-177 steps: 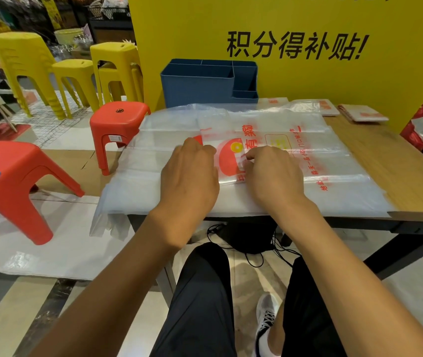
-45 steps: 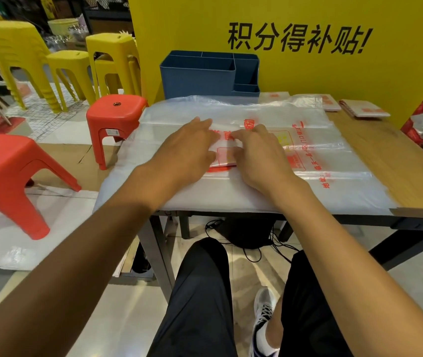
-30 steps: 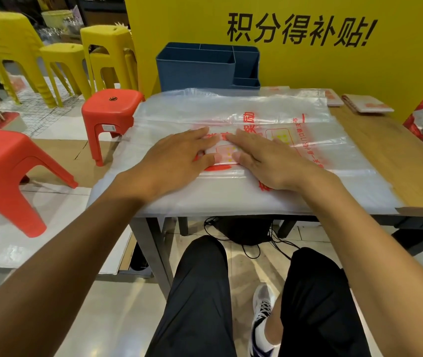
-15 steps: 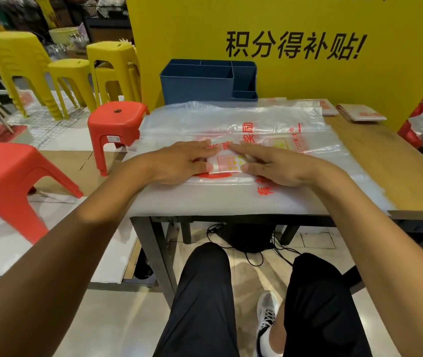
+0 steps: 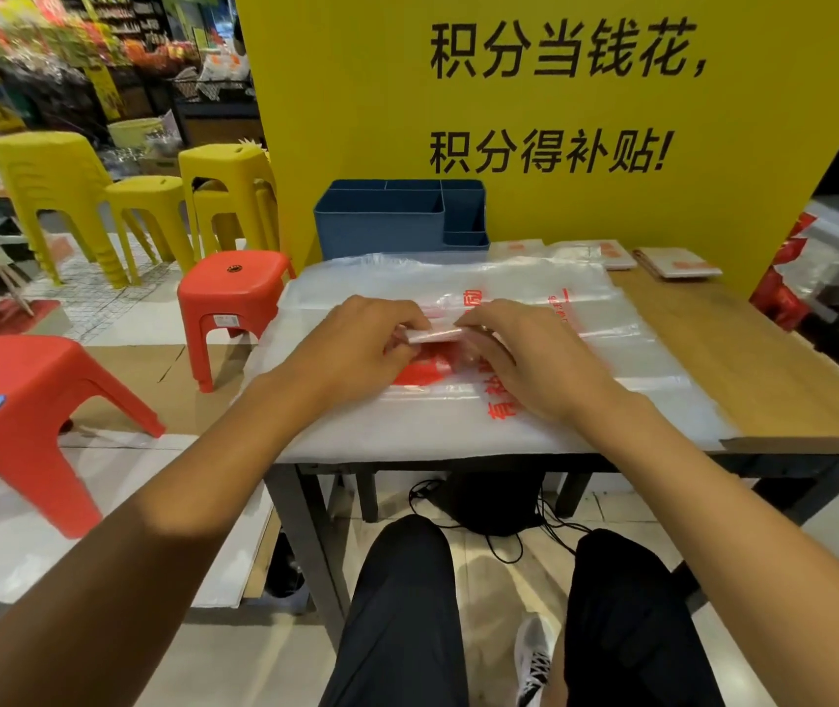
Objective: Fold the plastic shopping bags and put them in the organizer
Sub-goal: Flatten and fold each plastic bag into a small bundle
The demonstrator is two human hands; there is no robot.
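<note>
A small folded clear plastic bag [image 5: 437, 333] with red print is lifted slightly above a stack of flat plastic bags [image 5: 550, 369] spread over the wooden table [image 5: 744, 359]. My left hand [image 5: 356, 344] pinches its left end and my right hand [image 5: 535, 349] pinches its right end. The blue organizer [image 5: 381, 227], with several compartments, stands at the back of the table against the yellow board. Folded bags [image 5: 675, 262] lie at the back right.
Red stools [image 5: 233, 293] and yellow stools [image 5: 223, 196] stand on the floor to the left of the table. A yellow sign board [image 5: 550, 94] rises behind the table. Packaged bags [image 5: 831, 252] sit at the far right. My legs are under the table's front edge.
My hands were pressing the folded bag flat on the stack. Now both hands have curled round its ends and raised it a little off the stack.
</note>
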